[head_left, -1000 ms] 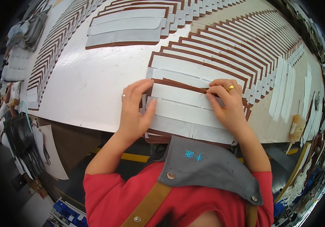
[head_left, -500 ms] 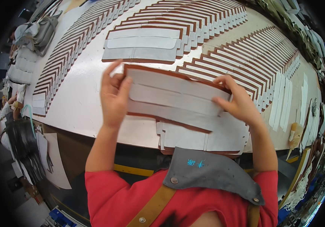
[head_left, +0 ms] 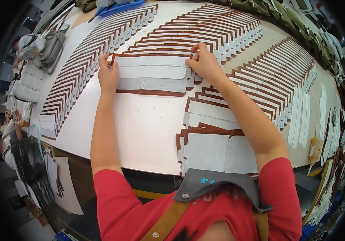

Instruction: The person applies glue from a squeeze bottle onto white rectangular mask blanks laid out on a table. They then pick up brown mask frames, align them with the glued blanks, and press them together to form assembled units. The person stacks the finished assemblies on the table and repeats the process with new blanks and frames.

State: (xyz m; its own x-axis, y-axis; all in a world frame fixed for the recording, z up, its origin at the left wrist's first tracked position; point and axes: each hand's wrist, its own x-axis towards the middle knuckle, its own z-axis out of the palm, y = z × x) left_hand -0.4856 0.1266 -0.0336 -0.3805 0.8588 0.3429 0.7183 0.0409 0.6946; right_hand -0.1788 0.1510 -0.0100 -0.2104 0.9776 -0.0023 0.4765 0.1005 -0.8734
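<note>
Holds a flat brown-and-white panel [head_left: 152,66] at the near end of the middle row [head_left: 216,32], over the table [head_left: 140,132]. Pinches the upper left corner with the left hand [head_left: 108,74], thumb in front and fingers curled behind. Pinches the upper right corner with the right hand [head_left: 205,64], thumb on the white face and pointer finger by the brown edge. Held at both ends, maybe to make it go down straight and not sag. One small step nearer than the pieces just behind, perhaps to match the row. Hard to tell whether resting flat on the row or a tiny bit above it.

To the left, a long row [head_left: 74,80] of the same kind; to the right, one more row [head_left: 277,76]. In all three, piece over piece like stairs, likely to let every brown edge peek out. At the near edge of the table, partly under the right arm [head_left: 257,124], a stack [head_left: 206,150] of more panels, maybe there for easy reach. Off to the right, long white strips [head_left: 299,116], side by side.
</note>
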